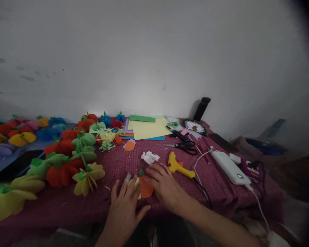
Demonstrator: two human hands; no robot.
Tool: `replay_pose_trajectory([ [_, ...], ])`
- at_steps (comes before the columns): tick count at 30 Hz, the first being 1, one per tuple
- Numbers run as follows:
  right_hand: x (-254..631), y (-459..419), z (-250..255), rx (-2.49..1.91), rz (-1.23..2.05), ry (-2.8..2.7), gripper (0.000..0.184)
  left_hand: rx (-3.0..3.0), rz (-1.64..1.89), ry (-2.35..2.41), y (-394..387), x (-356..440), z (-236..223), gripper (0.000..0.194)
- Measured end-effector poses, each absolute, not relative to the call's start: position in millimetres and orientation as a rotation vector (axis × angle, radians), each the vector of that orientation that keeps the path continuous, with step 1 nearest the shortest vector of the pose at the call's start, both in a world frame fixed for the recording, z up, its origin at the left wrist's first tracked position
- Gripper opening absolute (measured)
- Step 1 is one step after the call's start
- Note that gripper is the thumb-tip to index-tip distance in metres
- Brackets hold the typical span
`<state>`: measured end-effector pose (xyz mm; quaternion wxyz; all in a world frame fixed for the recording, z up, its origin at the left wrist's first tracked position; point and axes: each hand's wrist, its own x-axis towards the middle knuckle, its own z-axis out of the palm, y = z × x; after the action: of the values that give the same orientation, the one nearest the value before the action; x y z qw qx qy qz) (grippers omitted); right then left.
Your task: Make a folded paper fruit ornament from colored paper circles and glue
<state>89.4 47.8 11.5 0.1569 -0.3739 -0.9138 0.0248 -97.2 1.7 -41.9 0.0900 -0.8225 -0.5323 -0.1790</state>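
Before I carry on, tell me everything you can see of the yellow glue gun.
The glue gun is yellow, apparently plastic, and lies on its side on the maroon cloth. Its handle points right and toward the wearer, with a black cord leaving its end. An orange scrap shows against it. The right hand is close beside it; contact is unclear.

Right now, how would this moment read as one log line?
left hand: open, over yellow paper; right hand: open, at orange cutout; glue gun: on cloth
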Motion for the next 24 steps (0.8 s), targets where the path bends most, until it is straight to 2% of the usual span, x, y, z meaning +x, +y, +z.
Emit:
replay_pose_trajectory([
  [8, 104.0, 33.4, 11.2, -1.052, 0.097, -2.547, 0.026, -2.431, -0.528, -1.598, -2.3, -110.2, -35.4, 0.057],
  [13, 106.6, 37.1, 7.1, -1.111, 0.124, -2.530, 0.025, -2.261, -0.662, -1.755, -0.8, -117.8, -31.6, 0.049],
  [24, 95.0, 43.7, -5.6, -1.218, 0.174, -2.491, 0.032, -2.291, -0.566, -1.785, -0.3, -115.8, -33.7, 0.046],
])
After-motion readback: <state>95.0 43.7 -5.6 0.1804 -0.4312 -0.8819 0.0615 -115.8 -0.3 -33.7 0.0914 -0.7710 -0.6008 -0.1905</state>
